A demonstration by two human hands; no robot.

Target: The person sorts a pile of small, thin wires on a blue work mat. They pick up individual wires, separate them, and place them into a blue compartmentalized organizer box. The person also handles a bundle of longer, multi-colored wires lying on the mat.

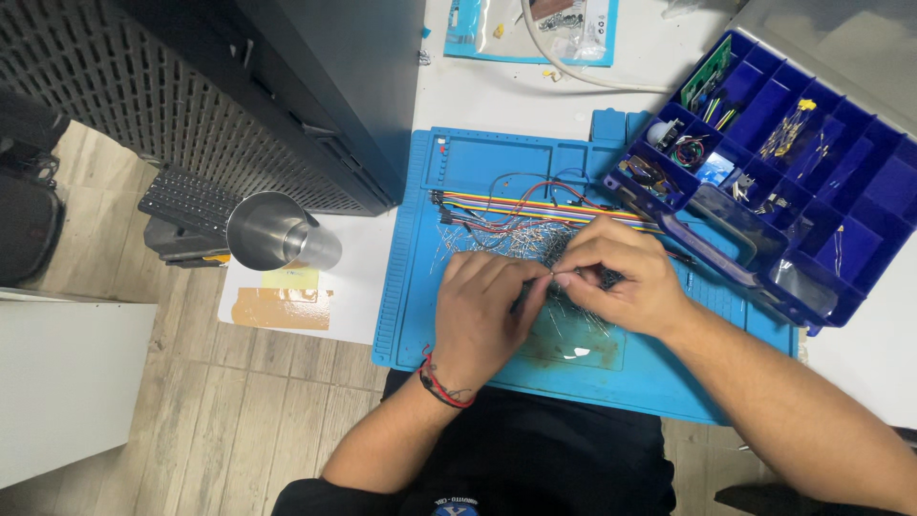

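Matt blue rubbery mat [497,334], shiny steel cup [272,232], glossy blue plastic organiser box [860,205].

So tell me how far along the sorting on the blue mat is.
Done: some parts already sit in the blue compartment box, though several sections look bare. In hand: the left hand and right hand meet over the pile of thin wire parts, pinching something tiny. Left: most of that pile and the coloured jumper wires lie loose on the blue mat.

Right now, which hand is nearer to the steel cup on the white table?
The left hand. It rests on the blue mat to the right of the steel cup, with bare mat between them. The right hand lies beyond the left, farther from the cup.
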